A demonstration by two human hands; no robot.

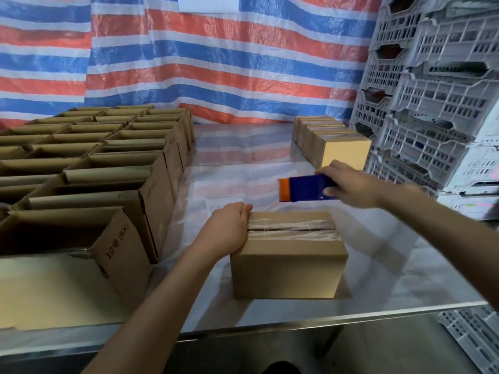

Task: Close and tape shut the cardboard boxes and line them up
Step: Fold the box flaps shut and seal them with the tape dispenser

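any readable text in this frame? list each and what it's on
"10号 (KK)": printed on the side of the nearest open box.
Print on the next open box: too blurred to read.
The white sign at the top: cut off by the frame edge, unreadable.
The taped box and the tape dispenser: no text visible.
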